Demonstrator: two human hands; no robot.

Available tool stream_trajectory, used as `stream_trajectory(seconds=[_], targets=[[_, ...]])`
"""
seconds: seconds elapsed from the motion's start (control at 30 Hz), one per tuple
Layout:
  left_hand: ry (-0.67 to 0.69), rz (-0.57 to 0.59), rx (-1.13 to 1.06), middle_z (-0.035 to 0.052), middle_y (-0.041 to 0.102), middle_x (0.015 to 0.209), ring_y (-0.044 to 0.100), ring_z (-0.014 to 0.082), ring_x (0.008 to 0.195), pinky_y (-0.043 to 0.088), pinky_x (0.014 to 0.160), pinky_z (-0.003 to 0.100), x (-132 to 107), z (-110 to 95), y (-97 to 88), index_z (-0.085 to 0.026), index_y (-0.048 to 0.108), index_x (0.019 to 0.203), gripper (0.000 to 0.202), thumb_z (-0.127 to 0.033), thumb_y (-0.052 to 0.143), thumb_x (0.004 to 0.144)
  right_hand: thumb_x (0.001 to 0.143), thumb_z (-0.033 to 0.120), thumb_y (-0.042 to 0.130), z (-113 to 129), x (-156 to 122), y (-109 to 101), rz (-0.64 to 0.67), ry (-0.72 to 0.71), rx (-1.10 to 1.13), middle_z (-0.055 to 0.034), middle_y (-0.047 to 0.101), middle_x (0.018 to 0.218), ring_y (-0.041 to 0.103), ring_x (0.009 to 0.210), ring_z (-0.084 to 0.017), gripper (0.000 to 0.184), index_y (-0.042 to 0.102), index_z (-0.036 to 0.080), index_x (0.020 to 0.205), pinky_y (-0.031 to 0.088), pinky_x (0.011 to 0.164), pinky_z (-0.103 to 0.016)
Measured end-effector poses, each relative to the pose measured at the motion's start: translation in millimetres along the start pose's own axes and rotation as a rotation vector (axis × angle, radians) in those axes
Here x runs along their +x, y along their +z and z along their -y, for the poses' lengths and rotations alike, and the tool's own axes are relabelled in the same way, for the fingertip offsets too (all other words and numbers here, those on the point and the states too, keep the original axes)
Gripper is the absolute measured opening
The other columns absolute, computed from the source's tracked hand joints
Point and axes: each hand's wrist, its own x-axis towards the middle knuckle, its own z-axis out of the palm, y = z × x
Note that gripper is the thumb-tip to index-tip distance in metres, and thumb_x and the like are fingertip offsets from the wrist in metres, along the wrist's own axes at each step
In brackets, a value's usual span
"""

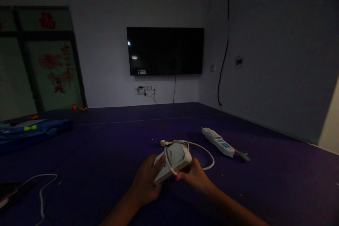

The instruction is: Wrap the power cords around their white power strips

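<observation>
A white power strip (174,159) is held up above the purple surface, its socket end tilted toward me. My left hand (148,180) grips its left side, thumb across the top face. At the other end, my right hand (194,176) pinches the white cord (169,162) where it wraps over the strip. A loop of that cord (209,153) curves out to the right, and its plug (163,143) shows just behind the strip. Another white power strip (219,141), with blue-marked sockets and cord wound around it, lies farther right.
Dark blue cloth (47,129) with a bright green item (30,128) lies at left. A white cable (42,190) runs from a dark device (9,192) at lower left. Small orange pieces (83,108) sit by the door. A television (165,51) hangs on the far wall; a black cable (224,56) dangles at right.
</observation>
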Motion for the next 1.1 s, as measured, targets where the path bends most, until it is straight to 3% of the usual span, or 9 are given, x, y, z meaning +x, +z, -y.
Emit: stream_trajectory(seconds=[0.17,0.37,0.63,0.9,1.1], targets=[[0.007,0.002,0.1,0.0109,0.038,0.128,0.045,0.0258,0.112,0.044,0.087,0.041,-1,0,0.0,-0.037,-0.004,0.143,0.09,-0.012,0.046,0.073,0.055,0.042,0.08,-1,-1,-3,-0.006,-0.008,-0.077,-0.0074,0.07,0.087,0.064,0.084,-0.022,0.045,0.068,0.015,0.089,0.05,0.081,-0.035],[-0.035,0.014,0.17,0.0098,0.041,0.122,0.047,0.0244,0.105,0.045,0.084,0.038,0,-2,-2.1,-0.038,-0.002,0.142,0.095,-0.008,0.047,0.068,0.058,0.052,0.075,-3,0,-9,0.028,-0.037,-0.157,-0.0093,0.069,0.091,0.064,0.086,-0.023,0.052,0.066,0.015,0.093,0.051,0.079,-0.035],[-0.1,0.062,0.235,0.0088,0.042,0.119,0.049,0.0256,0.099,0.045,0.081,0.04,2,0,-6.7,-0.037,0.008,0.143,0.087,-0.021,0.05,0.069,0.062,0.061,0.067,-12,-2,-19,-0.016,-0.039,-0.374,-0.0092,0.068,0.084,0.063,0.078,-0.023,0.057,0.065,0.014,0.094,0.052,0.07,-0.034],[-0.191,0.127,0.22,0.0052,0.044,0.114,0.049,0.0235,0.098,0.045,0.083,0.039,5,-3,-12.0,-0.041,0.011,0.141,0.09,-0.015,0.051,0.065,0.067,0.056,0.066,-17,-4,-24,-0.069,-0.016,-0.531,-0.0086,0.067,0.078,0.062,0.071,-0.021,0.049,0.066,0.013,0.091,0.051,0.063,-0.031],[-0.217,0.112,0.257,0.0047,0.045,0.113,0.049,0.0225,0.098,0.045,0.083,0.038,5,-5,-10.8,-0.041,0.011,0.141,0.09,-0.013,0.052,0.066,0.067,0.054,0.067,-15,-2,-21,-0.088,-0.013,-0.512,-0.0089,0.068,0.078,0.063,0.073,-0.022,0.05,0.066,0.012,0.094,0.051,0.064,-0.031]])
